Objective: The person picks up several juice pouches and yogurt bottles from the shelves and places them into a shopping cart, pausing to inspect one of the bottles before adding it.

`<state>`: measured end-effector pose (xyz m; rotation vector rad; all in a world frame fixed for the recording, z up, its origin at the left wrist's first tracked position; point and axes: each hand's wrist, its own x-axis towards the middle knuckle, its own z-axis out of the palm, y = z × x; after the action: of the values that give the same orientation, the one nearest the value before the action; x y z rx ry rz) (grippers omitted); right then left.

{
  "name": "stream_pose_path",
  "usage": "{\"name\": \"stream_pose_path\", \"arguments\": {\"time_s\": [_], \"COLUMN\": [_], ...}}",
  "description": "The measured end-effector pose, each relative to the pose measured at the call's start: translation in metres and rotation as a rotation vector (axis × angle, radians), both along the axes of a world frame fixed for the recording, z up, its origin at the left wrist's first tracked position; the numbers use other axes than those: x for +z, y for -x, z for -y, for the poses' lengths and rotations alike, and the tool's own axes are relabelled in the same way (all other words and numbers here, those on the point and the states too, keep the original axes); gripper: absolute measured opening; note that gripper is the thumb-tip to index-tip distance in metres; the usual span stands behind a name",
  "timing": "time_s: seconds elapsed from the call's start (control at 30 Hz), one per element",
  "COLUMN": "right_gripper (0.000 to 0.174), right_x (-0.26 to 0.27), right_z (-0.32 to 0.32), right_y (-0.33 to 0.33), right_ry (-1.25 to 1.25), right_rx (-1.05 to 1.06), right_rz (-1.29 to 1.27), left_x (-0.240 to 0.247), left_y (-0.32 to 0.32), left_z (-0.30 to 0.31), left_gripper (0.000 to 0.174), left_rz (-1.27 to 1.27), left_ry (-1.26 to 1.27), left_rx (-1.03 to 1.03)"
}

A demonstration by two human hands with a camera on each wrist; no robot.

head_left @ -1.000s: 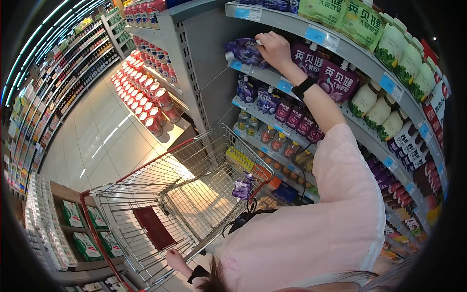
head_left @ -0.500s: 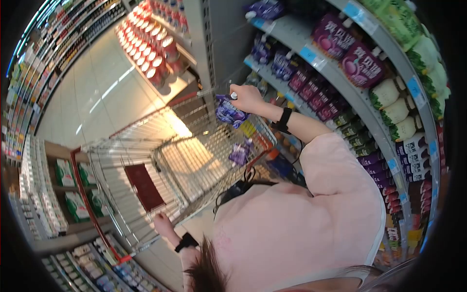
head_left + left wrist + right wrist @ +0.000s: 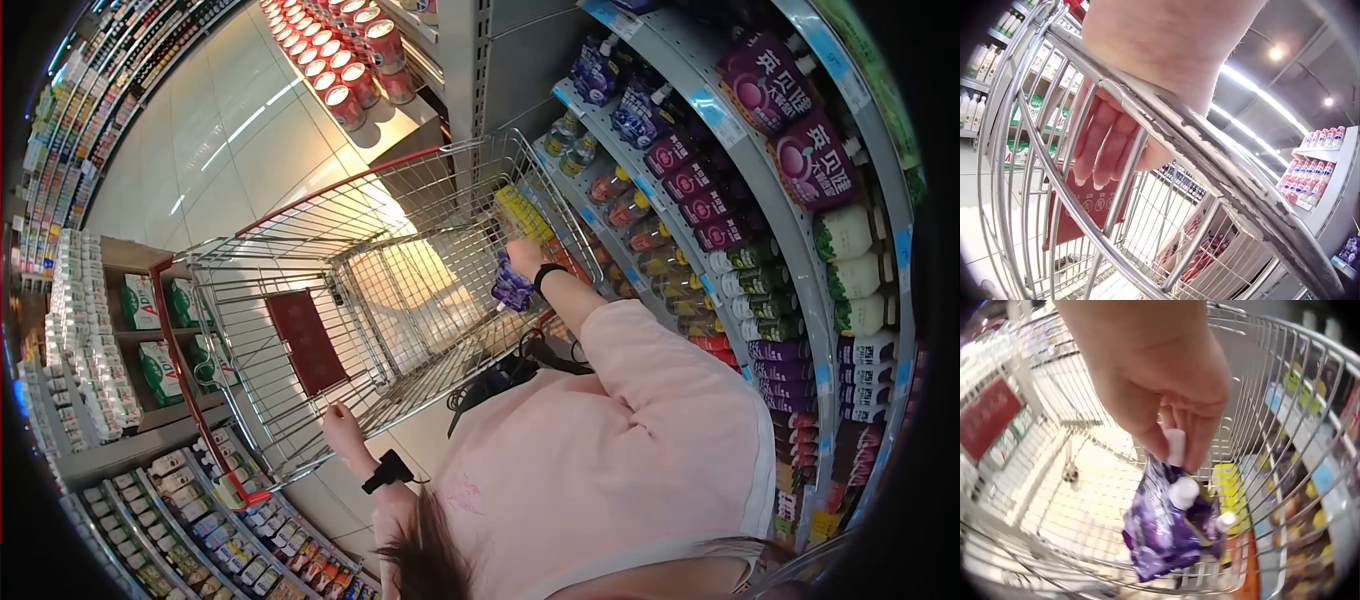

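Observation:
In the right wrist view my right hand (image 3: pixel 1166 394) pinches a white cap (image 3: pixel 1175 447) between thumb and fingers, above a purple pouch (image 3: pixel 1160 528). Two more white caps show close below, and which pouch each belongs to is hard to tell. From the head view, the right hand (image 3: pixel 524 258) is inside the far end of the cart (image 3: pixel 310 222), purple packaging (image 3: pixel 512 284) beneath it. My left wrist lies over the cart's metal rim (image 3: pixel 1235 169); the fingers of the left hand (image 3: pixel 1110 134) hang loosely inside, holding nothing.
A yellow package (image 3: pixel 522 213) lies by the cart's far end. Shelves of pouches and bottles (image 3: pixel 690 190) run along the right. Red-and-white cans (image 3: pixel 345 100) stand beyond the cart, and white-and-green packs (image 3: pixel 160 370) sit at the left.
My right hand took a purple pouch off the shelf and carried it down into the cart, beside another purple pouch there. The left hand has stayed at the cart's near side.

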<state>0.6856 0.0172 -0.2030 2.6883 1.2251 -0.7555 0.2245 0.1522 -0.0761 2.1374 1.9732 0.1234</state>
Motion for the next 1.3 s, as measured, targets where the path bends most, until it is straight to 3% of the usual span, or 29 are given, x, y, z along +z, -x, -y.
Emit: {"name": "stream_pose_path", "arguments": {"time_s": [0.2,0.33,0.47,0.6,0.73,0.77,0.87,0.9,1.0,1.1,1.2,1.3], "right_gripper": [0.016,0.015,0.014,0.013,0.032,0.041,0.047,0.045,0.029,0.017,0.016,0.013], "right_x": [0.01,0.051,0.151,0.286,0.369,0.378,0.397,0.401,0.399,0.395,0.404,0.408], "right_z": [-0.003,-0.003,-0.012,-0.009,0.0,-0.001,-0.006,-0.008,-0.015,-0.022,-0.02,-0.011], "right_y": [-0.012,-0.045,-0.093,-0.12,-0.163,-0.176,-0.2,-0.205,-0.224,-0.229,-0.2,-0.129], "right_ry": [0.092,-0.269,-0.77,-1.16,-1.164,-1.131,-1.053,-0.995,-0.699,-0.698,-0.986,-1.209], "right_rx": [-0.032,-0.094,-0.125,-0.144,-0.01,-0.045,-0.011,-0.035,-0.039,-0.014,0.136,0.249], "right_rz": [-0.058,-0.059,-0.13,0.268,0.924,0.887,1.195,1.22,0.953,0.997,1.154,1.196], "left_x": [0.001,0.001,0.009,0.001,0.009,0.017,0.013,0.005,-0.001,0.001,0.002,0.007], "left_y": [0.0,-0.001,-0.004,0.001,-0.002,-0.006,-0.004,0.001,0.004,0.004,0.003,-0.002], "left_z": [-0.001,-0.002,0.002,0.003,0.004,0.007,0.007,0.006,0.005,0.005,0.004,0.005], "left_gripper": [0.028,0.027,0.03,0.035,0.027,0.027,0.026,0.029,0.028,0.027,0.026,0.028], "left_rz": [-0.012,-0.022,-0.028,-0.018,0.005,0.011,0.017,0.0,0.005,0.007,0.013,-0.008], "left_ry": [0.027,0.023,0.001,-0.055,-0.063,-0.04,-0.068,-0.103,-0.121,-0.105,-0.101,-0.1], "left_rx": [-0.005,0.004,-0.017,-0.047,-0.041,-0.03,-0.02,-0.056,-0.064,-0.06,-0.047,-0.044]}}
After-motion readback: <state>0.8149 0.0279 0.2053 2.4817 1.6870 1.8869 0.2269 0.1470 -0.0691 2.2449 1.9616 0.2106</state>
